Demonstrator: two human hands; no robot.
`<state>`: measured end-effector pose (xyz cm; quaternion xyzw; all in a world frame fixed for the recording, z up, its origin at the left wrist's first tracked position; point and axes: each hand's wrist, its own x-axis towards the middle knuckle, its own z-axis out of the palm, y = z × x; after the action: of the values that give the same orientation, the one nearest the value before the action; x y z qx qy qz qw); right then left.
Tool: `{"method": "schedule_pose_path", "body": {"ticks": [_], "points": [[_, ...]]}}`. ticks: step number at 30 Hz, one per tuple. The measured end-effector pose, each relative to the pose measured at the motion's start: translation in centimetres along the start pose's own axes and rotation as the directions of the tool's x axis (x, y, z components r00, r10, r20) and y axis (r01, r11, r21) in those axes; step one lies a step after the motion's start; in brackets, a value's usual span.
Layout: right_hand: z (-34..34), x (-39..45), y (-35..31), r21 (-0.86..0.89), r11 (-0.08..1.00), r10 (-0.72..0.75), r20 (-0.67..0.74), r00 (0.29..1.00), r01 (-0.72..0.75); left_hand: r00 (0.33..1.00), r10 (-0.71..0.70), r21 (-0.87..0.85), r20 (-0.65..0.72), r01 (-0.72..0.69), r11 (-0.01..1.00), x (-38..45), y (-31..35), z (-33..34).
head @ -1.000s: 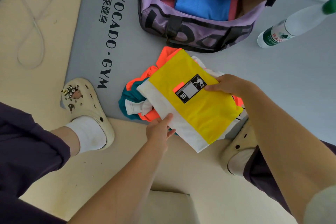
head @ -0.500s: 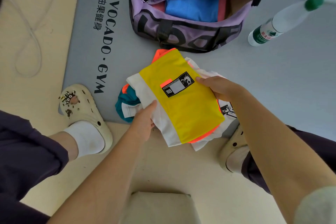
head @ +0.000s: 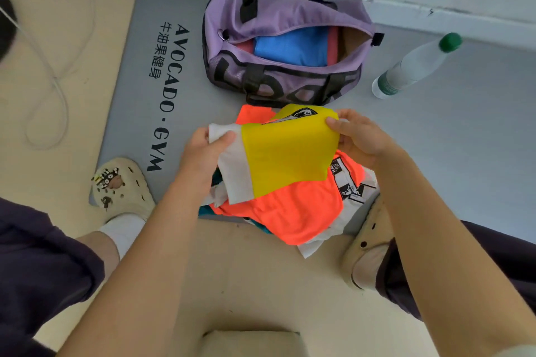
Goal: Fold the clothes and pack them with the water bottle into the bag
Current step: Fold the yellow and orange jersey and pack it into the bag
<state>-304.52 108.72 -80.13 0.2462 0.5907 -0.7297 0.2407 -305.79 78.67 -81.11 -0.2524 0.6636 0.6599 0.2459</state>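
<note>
On the mat, centre frame: a loose heap of clothes (head: 293,211) waits, unfolded.
Left hand (head: 200,159): fingers clamped on the yellow garment (head: 287,153)'s white edge.
Right hand (head: 359,139): fingers pinching its far corner.
Bag (head: 284,38), upper centre: open, holding blue and pink folded items.
Water bottle (head: 414,66), upper right: unpacked.
Progress: roughly midway, I judge.

teal garment (head: 262,229): mostly hidden under pile | water bottle (head: 412,68) label: unreadable | right shoe (head: 367,252): partly covered

Grey gym mat (head: 121,113) — lettered; white cable (head: 58,87); cream clogs (head: 121,185).
</note>
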Motion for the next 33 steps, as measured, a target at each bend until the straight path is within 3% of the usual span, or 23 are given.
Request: {"method": "schedule_pose_path", "body": {"ticks": [2, 4, 6, 8, 10, 12, 15, 19, 21, 23, 24, 26, 27, 29, 33], "points": [[0.7, -0.7, -1.7, 0.024, 0.995, -0.096, -0.060, 0.994, 0.098, 0.990, 0.133, 0.023, -0.040, -0.132, 0.991, -0.3, 2.4, -0.3], [1.4, -1.6, -3.6, 0.030, 0.980, -0.195, -0.017, 0.981, 0.196, 0.957, 0.288, 0.043, -0.030, -0.287, 0.957, -0.7, 4.7, -0.4], [2.0, -2.3, -5.2, 0.019, 0.965, -0.261, 0.060, 0.964, 0.260, 0.933, 0.357, 0.125, 0.038, -0.359, 0.925, -0.9, 6.6, -0.8], [2.0, -2.9, -6.5, -0.089, 0.953, -0.282, 0.102, 0.954, 0.291, 0.920, 0.368, 0.195, 0.135, -0.389, 0.900, -0.9, 8.3, -1.2], [1.9, -3.2, -7.4, -0.308, 0.910, -0.265, 0.086, 0.960, 0.278, 0.899, 0.394, 0.317, 0.190, -0.436, 0.843, -0.5, 9.4, -1.4], [2.2, -3.2, -8.0, -0.591, 0.769, -0.282, 0.028, 0.959, 0.243, 0.883, 0.432, 0.483, 0.186, -0.465, 0.742, -0.1, 10.1, -1.0], [2.7, -2.7, -8.0, -0.893, 0.421, -0.419, -0.036, 0.907, 0.159, 0.868, 0.474, 0.587, 0.148, -0.463, 0.664, 0.4, 10.3, -0.3], [2.8, -2.6, -7.4, -0.954, 0.284, -0.493, -0.056, 0.868, 0.099, 0.841, 0.518, 0.703, 0.157, -0.463, 0.539, 1.0, 9.6, 0.0], [2.7, -2.7, -7.3, -0.962, 0.229, -0.512, 0.009, 0.859, 0.146, 0.847, 0.498, 0.759, 0.188, -0.447, 0.473, 1.4, 9.4, -0.1], [2.1, -2.7, -7.2, -0.918, 0.310, -0.455, 0.084, 0.887, 0.246, 0.852, 0.468, 0.769, 0.235, -0.457, 0.447, 1.8, 9.3, -0.7], [1.8, -2.9, -7.2, -0.850, 0.450, -0.378, 0.098, 0.921, 0.275, 0.861, 0.436, 0.744, 0.263, -0.469, 0.477, 2.0, 9.3, -1.2], [1.1, -3.2, -7.0, -0.571, 0.780, -0.200, 0.159, 0.967, 0.255, 0.883, 0.302, 0.576, 0.360, -0.465, 0.673, 2.1, 9.6, -2.2], [0.8, -3.2, -6.6, -0.419, 0.881, -0.150, 0.194, 0.969, 0.220, 0.880, 0.222, 0.452, 0.419, -0.414, 0.790, 2.0, 9.7, -2.5], [0.2, -2.7, -5.3, -0.227, 0.968, -0.062, 0.205, 0.977, 0.109, 0.862, 0.135, 0.286, 0.488, -0.305, 0.908, 2.0, 9.8, -2.7], [-0.3, -0.8, -1.6, -0.111, 0.993, 0.065, 0.177, 0.982, -0.046, 0.899, 0.034, 0.200, 0.438, -0.134, 0.971, 3.5, 6.7, -1.8]]}}
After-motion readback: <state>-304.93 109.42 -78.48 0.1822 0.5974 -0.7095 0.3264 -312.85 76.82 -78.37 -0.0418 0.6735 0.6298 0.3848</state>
